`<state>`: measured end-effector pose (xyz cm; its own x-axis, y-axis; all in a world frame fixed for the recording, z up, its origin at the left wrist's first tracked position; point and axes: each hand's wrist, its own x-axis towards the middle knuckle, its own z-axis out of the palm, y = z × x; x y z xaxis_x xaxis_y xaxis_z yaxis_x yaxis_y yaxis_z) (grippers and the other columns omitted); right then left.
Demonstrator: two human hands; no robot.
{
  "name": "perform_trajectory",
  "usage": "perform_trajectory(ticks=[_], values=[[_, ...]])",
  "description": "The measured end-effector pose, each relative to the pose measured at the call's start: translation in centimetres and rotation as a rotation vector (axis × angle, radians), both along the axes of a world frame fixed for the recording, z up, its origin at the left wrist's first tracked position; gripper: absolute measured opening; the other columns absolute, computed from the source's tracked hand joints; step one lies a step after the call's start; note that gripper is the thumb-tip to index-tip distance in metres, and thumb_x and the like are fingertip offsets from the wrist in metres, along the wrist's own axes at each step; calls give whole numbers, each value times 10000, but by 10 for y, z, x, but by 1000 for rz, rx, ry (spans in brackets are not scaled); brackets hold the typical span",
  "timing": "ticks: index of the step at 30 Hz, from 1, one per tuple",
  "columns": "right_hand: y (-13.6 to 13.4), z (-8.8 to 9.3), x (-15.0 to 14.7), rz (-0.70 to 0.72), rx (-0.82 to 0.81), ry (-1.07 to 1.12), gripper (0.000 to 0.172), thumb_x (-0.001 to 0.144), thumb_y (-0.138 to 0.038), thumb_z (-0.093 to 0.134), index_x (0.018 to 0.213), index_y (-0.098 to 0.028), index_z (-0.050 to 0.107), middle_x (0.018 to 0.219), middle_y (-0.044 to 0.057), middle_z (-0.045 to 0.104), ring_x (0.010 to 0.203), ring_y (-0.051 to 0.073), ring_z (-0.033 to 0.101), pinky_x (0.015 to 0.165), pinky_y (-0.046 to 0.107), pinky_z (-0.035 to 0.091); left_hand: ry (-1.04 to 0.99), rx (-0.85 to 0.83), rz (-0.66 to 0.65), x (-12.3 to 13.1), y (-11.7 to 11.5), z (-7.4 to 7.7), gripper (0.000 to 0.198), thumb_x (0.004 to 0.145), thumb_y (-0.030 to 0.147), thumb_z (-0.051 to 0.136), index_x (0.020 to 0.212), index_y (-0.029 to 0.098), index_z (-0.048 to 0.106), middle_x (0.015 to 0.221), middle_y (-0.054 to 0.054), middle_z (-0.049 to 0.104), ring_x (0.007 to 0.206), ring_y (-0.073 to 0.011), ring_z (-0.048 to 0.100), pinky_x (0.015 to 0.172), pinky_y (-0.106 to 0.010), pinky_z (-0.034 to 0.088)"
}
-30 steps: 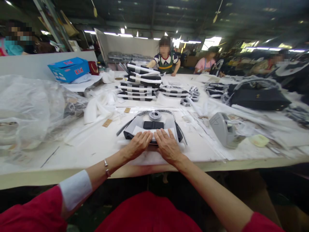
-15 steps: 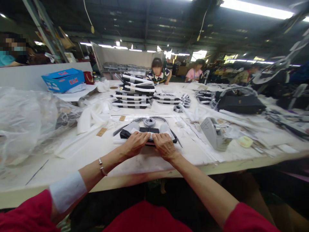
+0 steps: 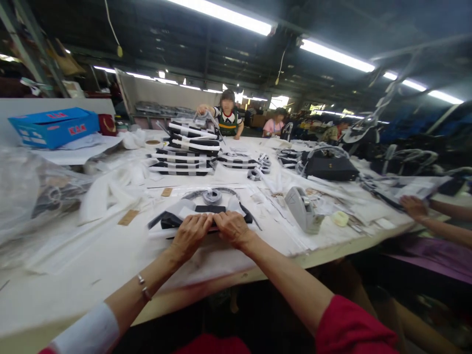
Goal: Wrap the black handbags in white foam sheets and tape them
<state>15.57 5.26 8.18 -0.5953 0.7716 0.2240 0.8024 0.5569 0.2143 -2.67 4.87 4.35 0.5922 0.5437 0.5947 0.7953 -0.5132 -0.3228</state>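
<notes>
A black handbag (image 3: 170,220) lies flat on the white table in front of me, with white wrapping sheet over part of it. My left hand (image 3: 192,233) and my right hand (image 3: 233,228) meet at the middle of its near edge, fingers closed over the bag and its wrapping. The fingertips are partly hidden, so how much of the bag each one grips is hard to see. Just beyond my hands sits a wrapped coiled strap (image 3: 212,197), with the bag's covered handle curving behind it.
A stack of wrapped black bags (image 3: 184,162) stands farther back. To the right are a grey tape dispenser (image 3: 300,209) and a black bag (image 3: 328,167). Plastic sheeting (image 3: 22,196) and a blue box (image 3: 55,127) lie left. A co-worker's hand (image 3: 413,207) rests at the table's right.
The view has swung right, so table items appear farther left. The co-worker across has raised an arm over the stack. Another person's arms now show at right. My hands stay on the handbag.
</notes>
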Motion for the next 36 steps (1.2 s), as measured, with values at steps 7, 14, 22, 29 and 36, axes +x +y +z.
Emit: perform_trajectory(ticks=[7,14,22,29,36], values=[[-11,-18,-3,2,258,62,300,937,-212,530,1230,-151,514,1153,128,641,1074,261,575,953,447,400,-47,37,-115,-11,7,-10,294,920,79,474,1188,146,577,1067,-109,693,912,-221,660,818,-353,489],[-2,-30,1,120,219,86,147,984,-160,438,1062,-168,563,902,61,659,813,213,595,732,364,416,-97,83,-93,-11,-2,-16,395,921,45,385,1267,122,558,1093,-119,709,959,-219,667,869,-352,476],[-2,-36,1,144,203,95,148,997,-197,429,1080,-173,549,897,52,647,796,208,586,704,358,416,-149,90,-102,-12,-8,-25,412,937,65,330,1243,132,598,1230,-116,691,1080,-253,655,936,-385,447],[0,-43,3,183,182,165,157,979,-173,458,1086,-153,571,931,84,660,829,218,602,743,371,462,-202,59,-101,-12,-8,-30,433,931,63,369,1270,177,613,1226,-75,702,1099,-200,665,993,-331,439],[-20,-28,4,198,150,368,366,945,-222,529,1293,-110,541,1239,129,659,1172,267,574,1052,443,424,-275,-8,-108,-15,-10,-40,425,945,61,384,1287,194,598,1262,-68,685,1179,-198,630,1058,-347,420]])
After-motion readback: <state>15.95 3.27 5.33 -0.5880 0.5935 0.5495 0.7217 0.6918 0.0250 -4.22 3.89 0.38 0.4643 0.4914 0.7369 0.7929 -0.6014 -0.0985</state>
